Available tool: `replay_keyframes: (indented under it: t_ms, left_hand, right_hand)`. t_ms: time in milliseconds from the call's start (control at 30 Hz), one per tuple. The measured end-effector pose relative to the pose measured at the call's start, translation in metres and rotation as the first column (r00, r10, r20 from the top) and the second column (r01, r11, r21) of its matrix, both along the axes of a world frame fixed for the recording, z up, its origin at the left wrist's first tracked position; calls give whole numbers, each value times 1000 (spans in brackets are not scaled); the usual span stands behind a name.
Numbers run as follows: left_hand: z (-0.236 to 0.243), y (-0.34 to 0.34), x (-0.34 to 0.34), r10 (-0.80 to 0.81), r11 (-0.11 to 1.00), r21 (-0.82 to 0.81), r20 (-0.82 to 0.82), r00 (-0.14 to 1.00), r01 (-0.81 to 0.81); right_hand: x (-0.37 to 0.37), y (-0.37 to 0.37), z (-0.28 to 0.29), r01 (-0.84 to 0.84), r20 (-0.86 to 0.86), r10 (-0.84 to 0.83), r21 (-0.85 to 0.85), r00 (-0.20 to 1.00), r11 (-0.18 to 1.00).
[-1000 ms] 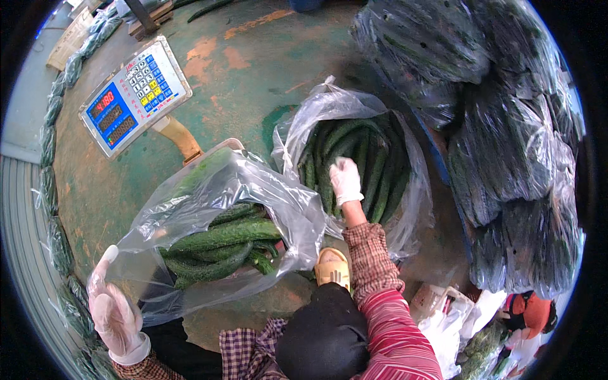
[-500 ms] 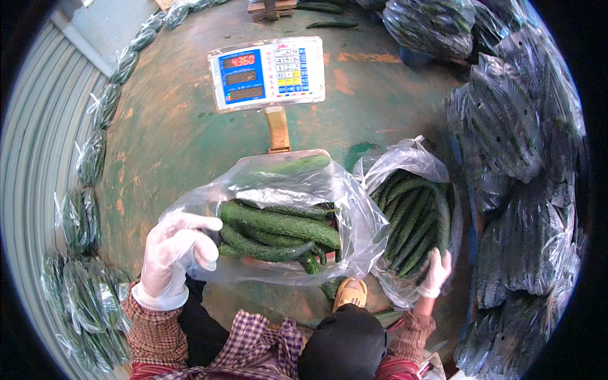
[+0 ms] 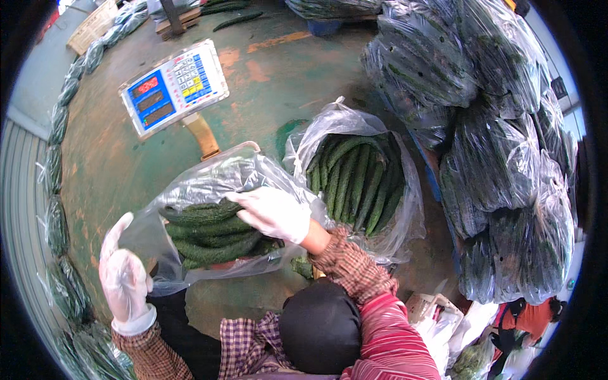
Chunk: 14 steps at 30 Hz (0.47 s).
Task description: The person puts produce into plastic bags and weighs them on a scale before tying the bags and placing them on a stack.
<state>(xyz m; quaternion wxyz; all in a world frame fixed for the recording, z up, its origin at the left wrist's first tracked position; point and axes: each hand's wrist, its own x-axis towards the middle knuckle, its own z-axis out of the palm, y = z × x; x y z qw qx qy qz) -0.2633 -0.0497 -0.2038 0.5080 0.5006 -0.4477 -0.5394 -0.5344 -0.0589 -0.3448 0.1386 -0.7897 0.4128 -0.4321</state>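
A clear plastic bag (image 3: 183,183) lies on the scale's platform with its mouth toward my left, and thick green cucumbers (image 3: 212,250) show inside. At the bag's mouth my white-gloved left hand (image 3: 125,278) grips the film, index finger pointing up. My gloved right hand (image 3: 275,212) reaches across the bag, its fingers closed about the right end of the uppermost cucumber (image 3: 199,213); the fingertips are partly hidden. To the right stands a second open clear bag (image 3: 405,190) full of long cucumbers (image 3: 358,180). Beyond the first bag rises the scale's display panel (image 3: 174,88), lit with red digits.
Bagged cucumbers (image 3: 500,158) are piled high along the right side. More bags (image 3: 57,221) line the left wall. A loose cucumber (image 3: 237,21) lies on the green floor (image 3: 253,95) at the back. At lower right are white bags (image 3: 437,335) and a person in orange (image 3: 532,320).
My right hand has moved left from the right-hand bag to the cucumbers on the scale. My left hand still holds the bag's mouth. The view has turned and shifted right.
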Motion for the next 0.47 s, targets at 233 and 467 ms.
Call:
replay_keyframes:
  t_ms: [233, 467]
  left_hand:
    - [-8, -8, -15, -69, 979, -148, 419, 905, 144]
    - [2, -2, -12, -52, 998, 51, 525, 850, 30]
  right_hand:
    - [-167, 65, -177, 641, 191, -894, 638, 405, 427]
    - [-181, -70, -193, 487, -205, -734, 852, 647, 192]
